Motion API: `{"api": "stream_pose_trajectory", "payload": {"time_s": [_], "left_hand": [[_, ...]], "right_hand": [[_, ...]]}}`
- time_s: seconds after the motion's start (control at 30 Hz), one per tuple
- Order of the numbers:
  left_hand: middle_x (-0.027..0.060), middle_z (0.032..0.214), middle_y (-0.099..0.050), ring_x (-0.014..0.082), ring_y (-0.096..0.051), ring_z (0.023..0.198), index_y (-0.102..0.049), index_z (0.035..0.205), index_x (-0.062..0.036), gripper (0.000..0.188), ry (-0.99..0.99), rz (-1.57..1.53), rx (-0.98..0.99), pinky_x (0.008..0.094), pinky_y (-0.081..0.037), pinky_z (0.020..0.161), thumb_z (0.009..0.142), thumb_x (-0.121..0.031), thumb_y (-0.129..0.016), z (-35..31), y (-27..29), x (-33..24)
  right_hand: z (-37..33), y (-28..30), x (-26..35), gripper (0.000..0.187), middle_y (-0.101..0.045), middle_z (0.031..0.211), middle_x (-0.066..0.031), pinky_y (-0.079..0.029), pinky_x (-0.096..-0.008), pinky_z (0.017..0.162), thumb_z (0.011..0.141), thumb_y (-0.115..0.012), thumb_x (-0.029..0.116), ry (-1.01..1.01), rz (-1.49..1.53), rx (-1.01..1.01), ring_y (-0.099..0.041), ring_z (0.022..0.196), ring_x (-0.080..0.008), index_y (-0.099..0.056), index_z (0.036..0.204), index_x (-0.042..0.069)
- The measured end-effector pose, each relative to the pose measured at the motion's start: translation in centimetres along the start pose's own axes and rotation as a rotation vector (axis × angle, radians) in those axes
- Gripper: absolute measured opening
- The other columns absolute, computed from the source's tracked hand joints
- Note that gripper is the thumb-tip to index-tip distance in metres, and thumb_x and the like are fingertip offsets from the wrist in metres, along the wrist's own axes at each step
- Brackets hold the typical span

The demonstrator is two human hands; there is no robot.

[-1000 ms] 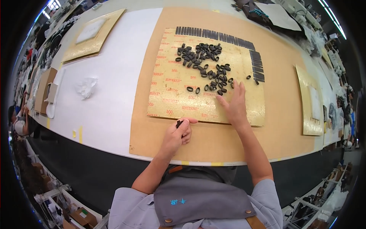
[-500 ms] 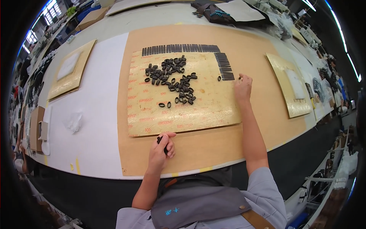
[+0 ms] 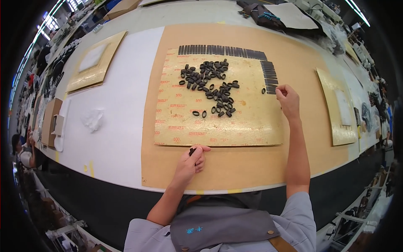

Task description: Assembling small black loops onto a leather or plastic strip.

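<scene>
My left hand is closed round a small black piece, in front of the near edge of a yellowish board with red print. Most of that piece is hidden in the fingers. At the board's right edge, my right hand is pinched closed, its fingertips at the lower right end of a column of flat black strips. Whatever lies between those fingertips does not show clearly. A single black loop lies just left of the column. Many more small black loops are heaped across the board's middle.
A row of black strips runs along the board's far edge. Brown paper lies beneath the board. Other yellowish boards stand at left and right. Crumpled clear plastic and a cardboard box are at left.
My right hand has come in leftward to the strip column's lower end; a small dark piece showed at its fingertips before. The left hand keeps its grip. The whole view has shifted slightly.
</scene>
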State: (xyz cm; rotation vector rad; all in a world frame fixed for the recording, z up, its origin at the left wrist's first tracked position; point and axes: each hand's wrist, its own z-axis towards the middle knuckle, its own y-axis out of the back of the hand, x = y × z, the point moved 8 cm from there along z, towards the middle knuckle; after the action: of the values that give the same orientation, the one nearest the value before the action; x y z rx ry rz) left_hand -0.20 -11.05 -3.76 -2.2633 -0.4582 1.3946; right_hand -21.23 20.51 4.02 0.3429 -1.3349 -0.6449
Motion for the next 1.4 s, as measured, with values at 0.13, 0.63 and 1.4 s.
{"api": "stream_pose_trajectory", "payload": {"time_s": [0.13,0.63,1.4], "left_hand": [[-0.0048,0.063,-0.032,0.0040,-0.029,0.049,-0.053,0.103,-0.0015,0.028,0.044,-0.008,0.008,0.0200,-0.025,0.045,0.099,-0.027,-0.041,0.7,-0.5,0.8],[0.0062,0.069,-0.057,0.0161,-0.052,0.057,-0.056,0.096,-0.0007,0.021,-0.467,0.904,-0.117,0.0300,-0.041,0.053,0.094,-0.020,-0.049,1.9,0.0,-7.4],[0.0124,0.087,-0.065,0.0239,-0.060,0.077,-0.059,0.100,0.0039,0.030,-0.191,0.706,-0.532,0.0345,-0.046,0.071,0.095,-0.022,-0.045,3.4,11.3,-13.2]], "right_hand": [[1.2,1.8,-2.3,0.016,-0.062,0.084,-0.0105,-0.049,-0.0297,0.067,0.080,-0.060,0.011,-0.008,-0.087,-0.084,-0.060,0.071,-0.0177,-0.064,0.091,0.000],[-9.2,4.0,-6.5,0.016,-0.060,0.083,-0.0120,-0.047,-0.0348,0.065,0.087,-0.057,0.014,0.040,-0.348,-0.132,-0.058,0.070,-0.0234,-0.061,0.094,0.000],[-3.1,-4.0,5.5,0.030,-0.057,0.101,-0.0143,-0.049,-0.0329,0.073,0.082,-0.063,0.014,0.115,-0.136,0.065,-0.059,0.079,-0.0217,-0.059,0.106,-0.003]]}}
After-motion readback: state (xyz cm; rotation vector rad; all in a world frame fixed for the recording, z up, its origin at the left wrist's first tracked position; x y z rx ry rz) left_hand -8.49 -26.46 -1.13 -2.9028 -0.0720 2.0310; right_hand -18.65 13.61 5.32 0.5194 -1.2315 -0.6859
